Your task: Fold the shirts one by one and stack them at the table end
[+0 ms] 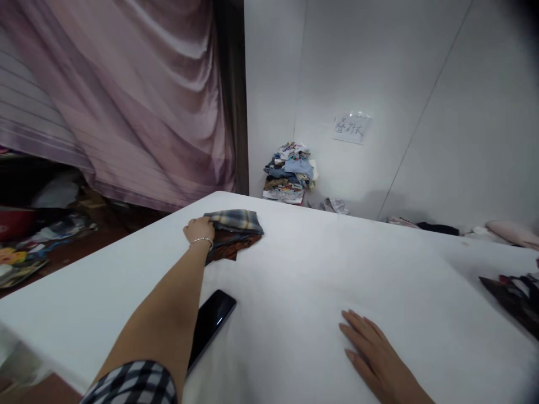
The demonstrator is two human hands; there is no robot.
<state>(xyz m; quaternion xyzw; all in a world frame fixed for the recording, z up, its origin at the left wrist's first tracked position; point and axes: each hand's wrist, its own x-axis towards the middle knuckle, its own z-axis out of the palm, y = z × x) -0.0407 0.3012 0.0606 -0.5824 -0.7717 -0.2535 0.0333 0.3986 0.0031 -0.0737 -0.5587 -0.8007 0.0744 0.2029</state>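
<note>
My left hand (199, 231) reaches to the far left part of the white table, its fingers closed on the left edge of a folded plaid shirt (236, 220). That shirt lies on top of a small stack with a rust-brown garment (236, 247) beneath it. My fingertips are partly hidden by the cloth. My right hand (373, 350) rests palm down on the bare tabletop at the lower right, fingers stretched out and holding nothing. Beside my left forearm lies a black smartphone (214, 320), partly covered by the arm.
The white table (303, 264) spans the view. Behind it, a tall pile of folded clothes (291, 171) stands against the wall, near a paper sign (352, 128). Dark garments (516, 297) lie at the right edge. A pink curtain (168, 101) hangs at the left.
</note>
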